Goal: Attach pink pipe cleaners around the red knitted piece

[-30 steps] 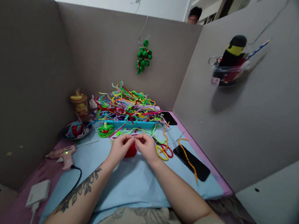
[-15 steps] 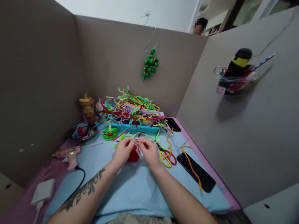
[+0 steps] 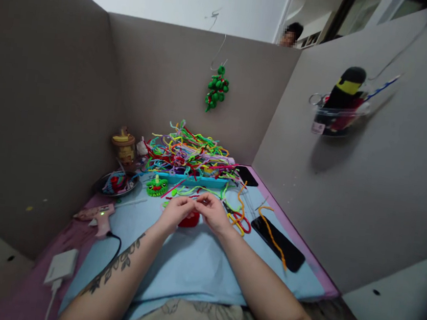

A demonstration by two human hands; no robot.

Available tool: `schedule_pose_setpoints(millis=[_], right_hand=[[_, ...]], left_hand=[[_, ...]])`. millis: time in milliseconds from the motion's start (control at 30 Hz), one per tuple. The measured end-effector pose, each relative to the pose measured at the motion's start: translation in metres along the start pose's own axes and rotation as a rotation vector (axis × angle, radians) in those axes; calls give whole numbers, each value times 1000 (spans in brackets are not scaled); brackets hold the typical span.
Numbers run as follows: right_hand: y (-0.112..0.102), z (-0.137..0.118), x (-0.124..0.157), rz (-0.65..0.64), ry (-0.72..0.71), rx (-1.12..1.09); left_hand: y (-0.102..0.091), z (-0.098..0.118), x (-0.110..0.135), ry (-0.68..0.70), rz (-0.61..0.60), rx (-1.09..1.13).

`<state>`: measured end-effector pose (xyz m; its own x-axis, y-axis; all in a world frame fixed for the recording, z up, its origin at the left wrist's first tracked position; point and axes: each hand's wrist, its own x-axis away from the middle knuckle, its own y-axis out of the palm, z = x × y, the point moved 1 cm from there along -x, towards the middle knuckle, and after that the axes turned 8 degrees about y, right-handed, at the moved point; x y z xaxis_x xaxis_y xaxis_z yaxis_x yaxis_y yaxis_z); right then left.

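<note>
My left hand (image 3: pixel 175 212) and my right hand (image 3: pixel 212 214) meet fingertip to fingertip above the blue cloth (image 3: pixel 193 270). Both are closed in a pinch, and whatever lies between the fingers is too small or hidden to make out. Just below them is a red fuzzy piece (image 3: pixel 190 220), partly covered by the hands. Beyond the fingers lie green pipe cleaners (image 3: pixel 210 191). Scissors with red and yellow handles (image 3: pixel 244 223) rest to the right of my right hand. A green pipe-cleaner figure with eyes (image 3: pixel 157 187) sits beyond my left hand.
A blue tray (image 3: pixel 191 180) heaped with colourful pipe cleaners (image 3: pixel 191 152) stands at the back. A pink glue gun (image 3: pixel 103 219), a white power bank (image 3: pixel 61 266) and a metal bowl (image 3: pixel 132 192) are left. An orange pipe cleaner (image 3: pixel 276 239) crosses a black phone (image 3: pixel 294 259) at right.
The view has shifted slightly. My hands remain together, with the right fingers now bent over the left fingertips. A pale strand seen beside the red piece earlier no longer shows.
</note>
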<state>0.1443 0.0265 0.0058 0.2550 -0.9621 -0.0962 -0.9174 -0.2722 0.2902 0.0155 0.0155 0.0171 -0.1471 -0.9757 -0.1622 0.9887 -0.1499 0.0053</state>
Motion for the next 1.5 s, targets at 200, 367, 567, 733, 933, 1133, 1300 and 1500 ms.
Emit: schedule_pose_setpoints(millis=[200, 367, 567, 733, 933, 1133, 1300, 1500], right_hand=[[-1, -2, 0, -68, 17, 83], [-3, 0, -1, -88, 7, 90], [-4, -1, 1, -36, -33, 239], [-4, -1, 1, -20, -24, 392], [-4, 0, 2, 60, -106, 546], [-4, 1, 2, 103, -115, 543], [-5, 5, -1, 74, -87, 471], [-5, -7, 3, -64, -245, 473]], left_hand=[[-4, 6, 1, -73, -84, 86], [-5, 7, 0, -42, -62, 66], [-7, 3, -4, 6, 17, 53], [-8, 3, -5, 50, 27, -14], [-10, 5, -4, 71, -5, -69], [-13, 5, -4, 92, -28, -104], [-11, 5, -4, 174, -15, -122], [-9, 8, -2, 230, -59, -24]])
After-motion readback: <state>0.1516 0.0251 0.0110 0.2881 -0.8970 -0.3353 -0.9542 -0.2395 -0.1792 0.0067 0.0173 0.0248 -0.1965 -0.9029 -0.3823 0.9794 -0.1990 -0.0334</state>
